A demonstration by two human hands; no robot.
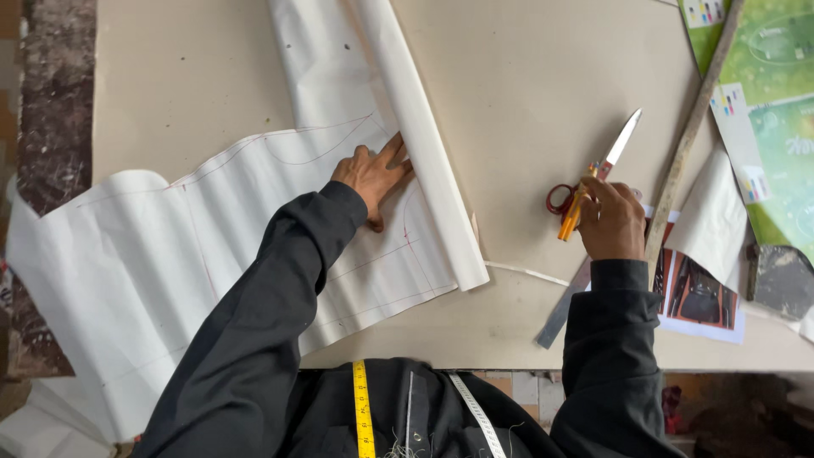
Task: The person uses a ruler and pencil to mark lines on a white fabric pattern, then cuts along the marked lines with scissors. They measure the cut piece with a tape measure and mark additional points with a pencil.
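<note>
The left hand (373,174) lies flat, fingers together, on the white paper (170,254) just beside its rolled edge, so the sheet does not curl. To the right of the paper, the right hand (610,222) is clamped on an orange pencil (573,212), touching the scissors (593,174) on the surface (526,85).

We see white pattern paper (254,229) with thin red lines left of centre, red-handled scissors (593,174) and an orange pencil (572,212) at right, a beige worktop (526,85), green printed sheets (772,110) upper right, and a yellow measuring tape (363,411) below.
</note>
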